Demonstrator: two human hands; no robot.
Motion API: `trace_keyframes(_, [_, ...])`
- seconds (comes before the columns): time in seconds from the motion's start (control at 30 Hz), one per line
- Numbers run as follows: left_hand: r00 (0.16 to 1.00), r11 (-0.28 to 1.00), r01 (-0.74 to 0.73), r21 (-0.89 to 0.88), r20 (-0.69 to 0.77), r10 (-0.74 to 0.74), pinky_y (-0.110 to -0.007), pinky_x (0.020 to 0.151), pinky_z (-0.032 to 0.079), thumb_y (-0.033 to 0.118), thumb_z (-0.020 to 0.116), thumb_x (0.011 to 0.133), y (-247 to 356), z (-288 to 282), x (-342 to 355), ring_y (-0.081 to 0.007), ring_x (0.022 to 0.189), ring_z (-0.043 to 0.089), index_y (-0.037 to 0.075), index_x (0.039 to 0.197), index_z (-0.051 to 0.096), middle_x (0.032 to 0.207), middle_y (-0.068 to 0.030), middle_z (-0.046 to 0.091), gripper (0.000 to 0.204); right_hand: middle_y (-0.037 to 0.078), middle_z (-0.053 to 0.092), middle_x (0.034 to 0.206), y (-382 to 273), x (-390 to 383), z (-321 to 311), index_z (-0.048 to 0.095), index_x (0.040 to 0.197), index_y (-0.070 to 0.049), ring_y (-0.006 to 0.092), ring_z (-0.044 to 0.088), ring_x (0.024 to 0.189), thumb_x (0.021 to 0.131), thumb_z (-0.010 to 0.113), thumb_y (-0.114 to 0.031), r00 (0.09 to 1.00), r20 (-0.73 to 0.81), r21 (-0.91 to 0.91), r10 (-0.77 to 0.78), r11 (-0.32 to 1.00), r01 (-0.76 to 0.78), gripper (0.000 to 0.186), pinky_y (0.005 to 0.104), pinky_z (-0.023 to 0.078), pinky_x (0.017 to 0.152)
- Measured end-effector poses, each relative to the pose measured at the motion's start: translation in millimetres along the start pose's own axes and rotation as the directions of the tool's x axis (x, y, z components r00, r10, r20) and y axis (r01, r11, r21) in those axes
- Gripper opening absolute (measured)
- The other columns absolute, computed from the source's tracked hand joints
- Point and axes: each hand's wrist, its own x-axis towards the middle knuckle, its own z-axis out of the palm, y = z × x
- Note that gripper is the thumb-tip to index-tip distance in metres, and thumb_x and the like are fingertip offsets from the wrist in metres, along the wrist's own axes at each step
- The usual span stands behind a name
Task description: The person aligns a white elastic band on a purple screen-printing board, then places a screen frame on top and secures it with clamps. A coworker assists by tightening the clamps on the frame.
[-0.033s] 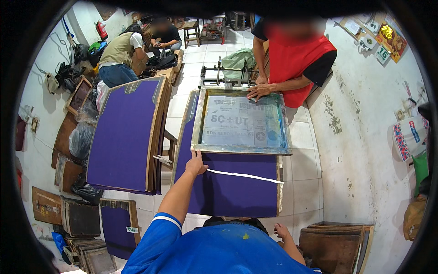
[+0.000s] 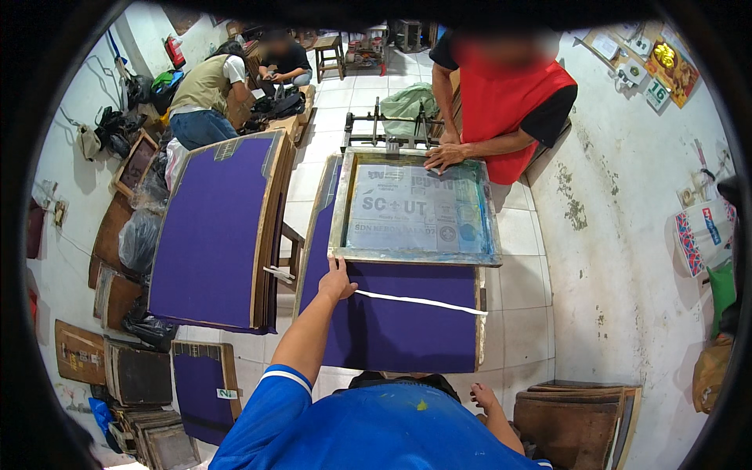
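Left hand (image 2: 338, 280): stretched forward and laid on the near-left corner of the screen frame; fingers are spread flat, nothing is gripped.
Right hand (image 2: 484, 397): seen low at the near right, beside the body; fingers loosely open, nothing held.
Screen frame (image 2: 415, 256): one, a pale wooden rectangle with a grey-green mesh, laid flat on the far half of the purple cloth.
Purple cloth (image 2: 399, 329): one sheet is stretched over the table board under the frame; its near half is left uncovered.
White strip (image 2: 423, 301): one thin strip is laid across the cloth, just near of the frame, slanting toward the right edge.
Second board (image 2: 211, 231): one more purple-covered board is seen to the left, tilted, well apart from the frame.
Other person's hand (image 2: 445, 156): one hand of the person in red is pressed on the frame's far edge.
Seated people (image 2: 207, 94): two are counted at the far left.
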Motion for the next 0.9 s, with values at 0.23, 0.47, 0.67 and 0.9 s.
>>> trace_keyframes(0.23, [1.000,1.000,0.013,0.013,0.024,-0.013,-0.046,0.112,0.050,0.047,0.075,0.091,1,-2,1,-0.0442,0.140,0.054,-0.001,0.166,0.011,0.172,-0.0339,0.005,0.111,0.004,0.067,0.094,0,2,1,0.069,0.123,-0.009,0.0141,0.063,0.071,0.101,0.062,-0.047,0.999,-0.052,0.002,0.006,1.000,-0.006,0.045,0.0304,0.046,0.054])
trace_keyframes(0.47, [1.000,1.000,0.004,-0.007,0.011,-0.004,-0.046,0.111,0.051,0.046,0.076,0.090,0,-1,0,-0.0443,0.138,0.056,0.000,0.167,0.011,0.172,-0.0331,0.005,0.111,0.004,0.067,0.101,0,-1,-1,0.066,0.129,-0.011,0.0162,0.064,0.078,0.103,0.059,-0.047,1.000,-0.015,-0.001,-0.015,1.000,0.015,0.046,0.0341,0.049,0.062])
trace_keyframes(0.67, [1.000,1.000,-0.005,-0.021,0.000,0.005,-0.047,0.110,0.052,0.045,0.077,0.090,-1,-1,-1,-0.0442,0.137,0.056,0.000,0.167,0.011,0.173,-0.0319,0.005,0.111,0.001,0.066,0.092,3,-9,2,0.068,0.127,-0.010,0.0122,0.061,0.070,0.101,0.062,-0.046,0.999,-0.041,0.047,-0.019,0.999,0.021,0.044,0.0295,0.045,0.054])
trace_keyframes(0.9, [1.000,1.000,-0.022,-0.019,0.008,0.022,-0.047,0.110,0.052,0.044,0.077,0.089,-3,-2,-1,-0.0451,0.138,0.056,0.000,0.166,0.012,0.172,-0.0327,0.006,0.110,0.000,0.065,0.092,11,-17,9,0.068,0.132,-0.011,0.0118,0.062,0.072,0.101,0.062,-0.045,0.999,-0.050,0.061,0.006,0.998,-0.003,0.046,0.0292,0.046,0.057])
